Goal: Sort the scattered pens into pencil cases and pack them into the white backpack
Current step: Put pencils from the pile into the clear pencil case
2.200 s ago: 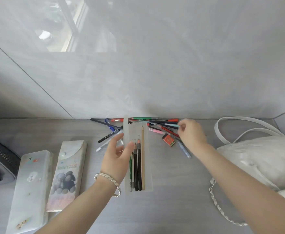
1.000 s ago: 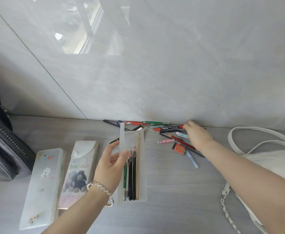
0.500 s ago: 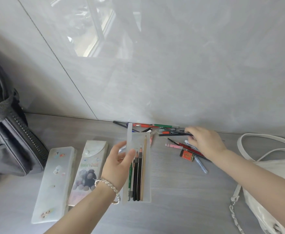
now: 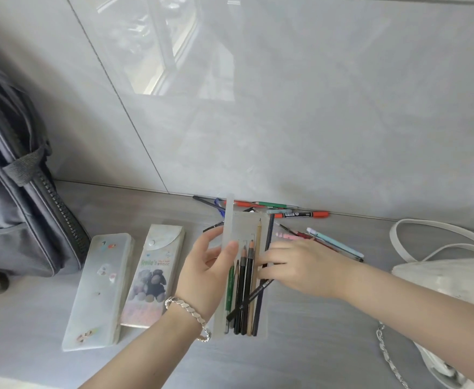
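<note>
Indoors for sure, probably someone's home, can't tell which room tbh. Glossy grey wall tiles (image 4: 300,130) with a window reflection (image 4: 171,51), grey wood-look surface (image 4: 314,363) below, 2 bags on it: grey bag (image 4: 11,209), white backpack (image 4: 440,279).

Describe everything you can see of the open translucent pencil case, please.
The pencil case is a frosted, translucent plastic box, lying open on the grey table. Its narrow lid stands up on the left, gripped by the left hand. Several pencils lie inside lengthwise. Fingers of the right hand touch dark pens at its right edge.
</note>
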Motion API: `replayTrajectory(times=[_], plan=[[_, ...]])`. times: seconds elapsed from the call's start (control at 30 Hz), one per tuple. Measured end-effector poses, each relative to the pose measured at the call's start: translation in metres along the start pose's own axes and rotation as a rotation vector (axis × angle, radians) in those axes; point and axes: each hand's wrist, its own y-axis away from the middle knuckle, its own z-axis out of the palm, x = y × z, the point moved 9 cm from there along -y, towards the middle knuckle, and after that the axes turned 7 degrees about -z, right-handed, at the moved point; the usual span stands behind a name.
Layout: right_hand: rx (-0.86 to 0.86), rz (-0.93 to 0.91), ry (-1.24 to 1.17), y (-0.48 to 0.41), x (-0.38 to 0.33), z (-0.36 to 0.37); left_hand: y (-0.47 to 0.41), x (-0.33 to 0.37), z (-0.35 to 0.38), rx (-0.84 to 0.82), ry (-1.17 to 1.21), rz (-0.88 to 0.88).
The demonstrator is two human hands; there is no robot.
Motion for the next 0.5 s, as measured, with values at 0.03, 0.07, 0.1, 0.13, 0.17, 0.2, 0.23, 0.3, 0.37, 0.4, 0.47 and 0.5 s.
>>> replayTrajectory(times=[0.03, 0.07, 0.1, 0.13, 0.17, 0.2, 0.23, 0.3, 0.37, 0.4, 0.47, 0.5], plan=[[0.025, -0.005, -0.020, 0.000, -0.004, -0.003, 0.001, -0.001, -0.001, 0.002, 0.009, 0.001], [0.054, 0.004, -0.043, 0.001, -0.007, -0.008, 0.002, -0.001, -0.003, 0.002, 0.017, 0.004], [0.090, 0.034, -0.079, 0.002, -0.007, -0.015, 0.003, -0.001, -0.003, 0.003, 0.022, 0.009], [0.139, 0.084, -0.123, 0.004, -0.005, -0.023, 0.004, -0.001, -0.004, 0.003, 0.019, 0.015], [0.184, 0.150, -0.161, 0.009, -0.001, -0.030, 0.004, -0.002, -0.005, 0.003, 0.010, 0.021], [0.211, 0.217, -0.184, 0.013, 0.002, -0.036, 0.005, -0.003, -0.005, 0.002, 0.000, 0.027], [0.216, 0.271, -0.189, 0.017, 0.005, -0.038, 0.005, -0.003, -0.006, 0.000, -0.009, 0.030], [0.179, 0.290, -0.125, 0.023, 0.005, -0.036, 0.004, -0.006, -0.006, -0.010, -0.022, 0.023], [0.117, 0.222, 0.020, 0.021, -0.002, -0.030, 0.005, -0.008, -0.006, -0.013, -0.045, 0.012], [0.085, 0.175, 0.091, 0.019, -0.006, -0.026, 0.006, -0.009, -0.005, -0.021, -0.062, 0.008], [0.022, 0.084, 0.191, 0.011, -0.014, -0.016, 0.008, -0.010, -0.001, -0.045, -0.080, 0.006], [-0.004, 0.051, 0.216, 0.007, -0.016, -0.011, 0.008, -0.011, 0.001, -0.053, -0.075, 0.007]])
